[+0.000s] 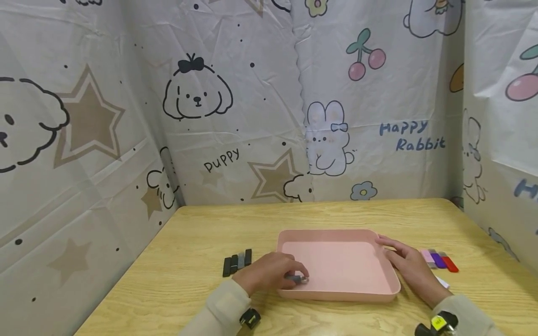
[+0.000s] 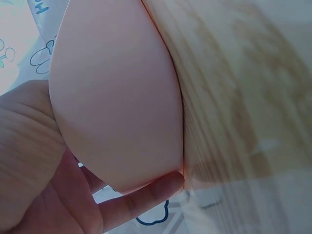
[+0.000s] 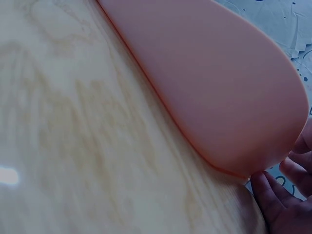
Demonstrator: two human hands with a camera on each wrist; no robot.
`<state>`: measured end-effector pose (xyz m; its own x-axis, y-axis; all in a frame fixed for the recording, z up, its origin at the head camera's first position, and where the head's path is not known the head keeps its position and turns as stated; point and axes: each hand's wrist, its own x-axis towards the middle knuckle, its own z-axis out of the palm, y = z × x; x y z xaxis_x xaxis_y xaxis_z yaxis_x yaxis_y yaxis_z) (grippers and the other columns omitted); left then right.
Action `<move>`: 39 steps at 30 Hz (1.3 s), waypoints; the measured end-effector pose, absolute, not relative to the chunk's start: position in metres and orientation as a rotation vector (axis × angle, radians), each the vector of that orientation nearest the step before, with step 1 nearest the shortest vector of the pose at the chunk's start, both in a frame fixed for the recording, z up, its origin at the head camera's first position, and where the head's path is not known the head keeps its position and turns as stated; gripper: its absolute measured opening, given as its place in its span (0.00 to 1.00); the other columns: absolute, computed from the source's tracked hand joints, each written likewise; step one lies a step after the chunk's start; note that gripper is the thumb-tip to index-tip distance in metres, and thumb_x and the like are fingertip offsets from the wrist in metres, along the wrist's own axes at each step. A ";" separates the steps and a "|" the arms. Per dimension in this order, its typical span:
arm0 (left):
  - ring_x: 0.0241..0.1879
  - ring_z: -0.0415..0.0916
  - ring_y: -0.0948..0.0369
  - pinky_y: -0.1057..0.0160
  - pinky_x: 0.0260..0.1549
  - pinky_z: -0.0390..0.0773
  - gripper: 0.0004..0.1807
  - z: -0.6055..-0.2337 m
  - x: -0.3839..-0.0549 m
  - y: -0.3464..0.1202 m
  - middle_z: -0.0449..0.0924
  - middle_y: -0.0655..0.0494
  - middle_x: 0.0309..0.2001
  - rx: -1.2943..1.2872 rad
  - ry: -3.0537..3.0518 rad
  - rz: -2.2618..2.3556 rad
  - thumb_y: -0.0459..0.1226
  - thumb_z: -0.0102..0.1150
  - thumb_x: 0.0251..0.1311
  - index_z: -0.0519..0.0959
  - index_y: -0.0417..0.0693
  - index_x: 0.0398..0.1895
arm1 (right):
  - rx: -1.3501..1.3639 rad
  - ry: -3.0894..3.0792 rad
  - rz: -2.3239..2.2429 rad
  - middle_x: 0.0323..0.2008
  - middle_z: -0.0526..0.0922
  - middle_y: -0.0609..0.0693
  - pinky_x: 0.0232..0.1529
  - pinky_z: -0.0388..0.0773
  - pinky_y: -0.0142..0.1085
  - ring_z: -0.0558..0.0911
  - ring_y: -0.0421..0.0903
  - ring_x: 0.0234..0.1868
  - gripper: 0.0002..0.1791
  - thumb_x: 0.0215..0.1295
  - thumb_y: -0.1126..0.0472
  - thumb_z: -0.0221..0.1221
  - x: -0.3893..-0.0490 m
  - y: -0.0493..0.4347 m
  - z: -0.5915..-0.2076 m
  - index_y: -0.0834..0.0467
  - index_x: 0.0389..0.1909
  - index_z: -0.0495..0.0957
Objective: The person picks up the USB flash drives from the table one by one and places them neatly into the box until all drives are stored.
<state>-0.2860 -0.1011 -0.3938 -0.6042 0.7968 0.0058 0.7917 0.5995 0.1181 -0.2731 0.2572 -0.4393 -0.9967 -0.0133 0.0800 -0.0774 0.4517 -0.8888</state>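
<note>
A shallow pink tray [image 1: 336, 261] lies on the wooden table between both hands. My left hand [image 1: 271, 271] reaches over the tray's left front corner, fingers curled round a small grey USB stick [image 1: 296, 279] with a shiny metal end. Its body is partly hidden by the fingers. In the left wrist view, one finger lies along the tray's outer wall [image 2: 117, 97]. My right hand [image 1: 414, 270] grips the tray's right rim; the right wrist view has its fingertips at the end of the tray wall [image 3: 219, 87].
Left of the tray stands a row of several black and grey sticks [image 1: 234, 264]. Beyond the right hand lie pink, purple and red sticks [image 1: 439, 260] and a partly hidden white piece [image 1: 442, 282]. Printed curtains [image 1: 235, 140] surround the wooden table [image 1: 168, 289].
</note>
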 end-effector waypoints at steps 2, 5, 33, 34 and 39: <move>0.27 0.67 0.72 0.76 0.28 0.69 0.16 -0.395 -0.286 -0.101 0.74 0.70 0.29 1.366 2.760 0.171 0.39 0.67 0.57 0.83 0.66 0.48 | 0.075 -2.630 1.615 0.72 0.59 0.56 0.65 0.57 0.58 0.53 0.62 0.72 0.28 0.74 0.47 0.48 -0.273 0.257 -0.439 0.56 0.68 0.66; 0.28 0.68 0.72 0.76 0.29 0.69 0.15 -0.395 -0.286 -0.101 0.74 0.70 0.30 1.357 2.752 0.171 0.39 0.68 0.57 0.83 0.67 0.47 | 0.060 -2.647 1.613 0.72 0.58 0.57 0.64 0.59 0.58 0.55 0.61 0.72 0.28 0.74 0.47 0.47 -0.273 0.256 -0.439 0.55 0.69 0.65; 0.30 0.72 0.73 0.75 0.33 0.73 0.17 -0.395 -0.291 -0.101 0.78 0.69 0.32 1.267 2.722 0.330 0.38 0.69 0.55 0.82 0.59 0.49 | 0.151 -2.614 1.541 0.74 0.55 0.53 0.65 0.58 0.53 0.53 0.61 0.72 0.27 0.74 0.48 0.48 -0.273 0.259 -0.441 0.56 0.68 0.67; 0.30 0.72 0.73 0.75 0.33 0.73 0.17 -0.395 -0.291 -0.101 0.78 0.69 0.32 1.268 2.722 0.333 0.38 0.69 0.55 0.82 0.58 0.49 | 0.148 -2.617 1.537 0.74 0.55 0.53 0.65 0.58 0.53 0.53 0.61 0.73 0.27 0.75 0.48 0.48 -0.272 0.259 -0.440 0.56 0.68 0.67; 0.30 0.72 0.73 0.75 0.33 0.74 0.16 -0.395 -0.292 -0.101 0.78 0.69 0.32 1.270 2.718 0.353 0.38 0.69 0.56 0.83 0.58 0.49 | 0.136 -2.632 1.518 0.73 0.55 0.52 0.64 0.59 0.51 0.54 0.60 0.73 0.26 0.75 0.49 0.47 -0.272 0.258 -0.439 0.56 0.68 0.66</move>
